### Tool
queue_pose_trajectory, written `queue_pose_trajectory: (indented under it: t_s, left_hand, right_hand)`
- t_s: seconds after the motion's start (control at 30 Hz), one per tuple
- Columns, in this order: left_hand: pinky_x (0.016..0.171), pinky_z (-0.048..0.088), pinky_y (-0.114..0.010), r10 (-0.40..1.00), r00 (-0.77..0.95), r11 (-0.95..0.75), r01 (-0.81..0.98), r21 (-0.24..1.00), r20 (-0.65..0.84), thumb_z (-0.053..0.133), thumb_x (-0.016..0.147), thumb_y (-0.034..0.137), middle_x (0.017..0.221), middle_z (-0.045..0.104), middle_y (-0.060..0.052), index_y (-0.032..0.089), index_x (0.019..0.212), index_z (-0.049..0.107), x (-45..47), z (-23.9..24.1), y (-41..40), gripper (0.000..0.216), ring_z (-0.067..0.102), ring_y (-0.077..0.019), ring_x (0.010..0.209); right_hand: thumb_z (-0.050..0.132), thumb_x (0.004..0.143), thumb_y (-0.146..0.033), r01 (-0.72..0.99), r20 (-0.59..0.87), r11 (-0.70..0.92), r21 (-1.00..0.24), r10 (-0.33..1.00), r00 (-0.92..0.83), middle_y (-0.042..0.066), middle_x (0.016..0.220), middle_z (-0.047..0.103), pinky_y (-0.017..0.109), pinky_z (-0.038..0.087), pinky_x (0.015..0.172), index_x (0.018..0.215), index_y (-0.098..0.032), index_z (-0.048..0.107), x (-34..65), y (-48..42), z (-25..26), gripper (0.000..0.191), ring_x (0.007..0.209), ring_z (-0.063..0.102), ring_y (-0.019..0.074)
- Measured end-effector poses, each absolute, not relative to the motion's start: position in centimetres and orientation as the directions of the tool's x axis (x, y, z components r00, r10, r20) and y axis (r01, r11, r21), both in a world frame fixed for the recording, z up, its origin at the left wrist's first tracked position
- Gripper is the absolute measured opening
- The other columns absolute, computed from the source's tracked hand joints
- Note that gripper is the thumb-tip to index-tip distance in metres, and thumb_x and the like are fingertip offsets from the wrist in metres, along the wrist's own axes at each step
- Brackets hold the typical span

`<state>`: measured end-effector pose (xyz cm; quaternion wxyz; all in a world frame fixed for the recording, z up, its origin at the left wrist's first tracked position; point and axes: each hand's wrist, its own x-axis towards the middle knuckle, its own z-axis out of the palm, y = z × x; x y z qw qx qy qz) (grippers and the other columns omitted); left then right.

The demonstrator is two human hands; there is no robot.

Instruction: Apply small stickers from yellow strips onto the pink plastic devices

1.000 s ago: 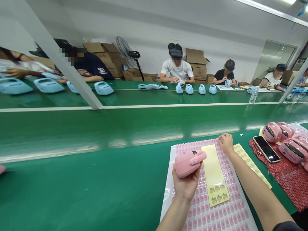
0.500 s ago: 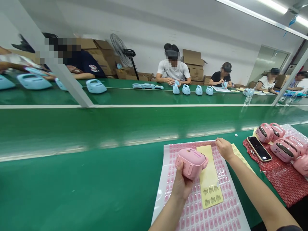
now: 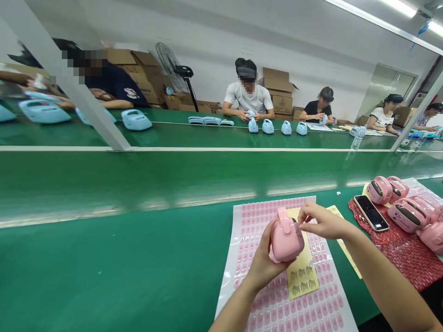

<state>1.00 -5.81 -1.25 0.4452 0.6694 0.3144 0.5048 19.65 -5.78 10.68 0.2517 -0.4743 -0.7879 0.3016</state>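
Observation:
My left hand (image 3: pixel 265 265) grips a pink rounded plastic case with a strap-like handle (image 3: pixel 287 242), tilted so one end faces me. At the case's right side, by a dark panel, my right hand (image 3: pixel 320 221) has thumb and fingers pinched; whatever may be between them is too small to make out. Beneath both hands lies a white sheet with rows of pink oval stickers (image 3: pixel 258 318). On top of it rests a yellow label strip (image 3: pixel 302 272) with several printed labels near its lower end. Another yellow strip (image 3: pixel 351 260) lies beyond the sheet's right edge.
Several pink cases (image 3: pixel 410 216) and a phone (image 3: pixel 371 213) rest on red bubble wrap (image 3: pixel 408 258) at right. Across the green bench (image 3: pixel 104 272), co-workers sit by blue cases (image 3: pixel 136 120). A white slanted post (image 3: pixel 86 99) and a water bottle (image 3: pixel 357 138) stand there.
My left hand has turned the pink case from showing its printed top to showing its end and handle. My right hand has moved left and down to the case's side.

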Motion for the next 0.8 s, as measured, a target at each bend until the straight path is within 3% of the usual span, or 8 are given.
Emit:
queue_pose_trajectory:
  t_s: [0.13, 0.33, 0.8]
  left_hand:
    - [0.092, 0.04, -0.044, 0.791, 0.428, -0.494, 0.025, 0.869, 0.438, 0.072, 0.061, 0.026, 0.134, 0.037, -0.007, 0.037, 0.131, 0.023, 0.8, -1.3, -5.7, 0.086, 0.042, -0.0313, 0.117]
    - [0.093, 0.04, -0.043, 0.707, 0.512, -0.581, 0.028, 0.813, 0.488, 0.07, 0.064, 0.024, 0.133, 0.037, -0.006, 0.039, 0.131, 0.02, 1.3, -0.2, -6.0, 0.085, 0.042, -0.0301, 0.116]
    - [0.099, 0.033, -0.048, 0.673, 0.55, -0.612, 0.037, 0.79, 0.496, 0.07, 0.063, 0.019, 0.137, 0.031, -0.005, 0.04, 0.132, 0.019, 0.9, -1.5, -5.6, 0.089, 0.032, -0.0313, 0.125]
  right_hand:
    - [0.059, 0.074, -0.014, 0.693, -0.032, 0.291, -0.66, 0.91, -0.412, 0.002, 0.085, 0.046, 0.029, 0.042, 0.076, 0.075, -0.017, 0.054, 18.3, -7.3, 12.7, 0.005, 0.08, 0.049, 0.0136]
    - [0.056, 0.074, -0.011, 0.757, -0.124, 0.212, -0.618, 0.925, -0.36, 0.002, 0.085, 0.045, 0.03, 0.04, 0.076, 0.07, -0.016, 0.055, 18.0, -7.1, 12.7, 0.007, 0.081, 0.047, 0.0151]
    - [0.054, 0.071, -0.007, 0.775, -0.179, 0.182, -0.606, 0.917, -0.355, 0.003, 0.085, 0.045, 0.027, 0.039, 0.071, 0.065, -0.016, 0.057, 17.7, -6.9, 13.1, 0.011, 0.078, 0.048, 0.0148]
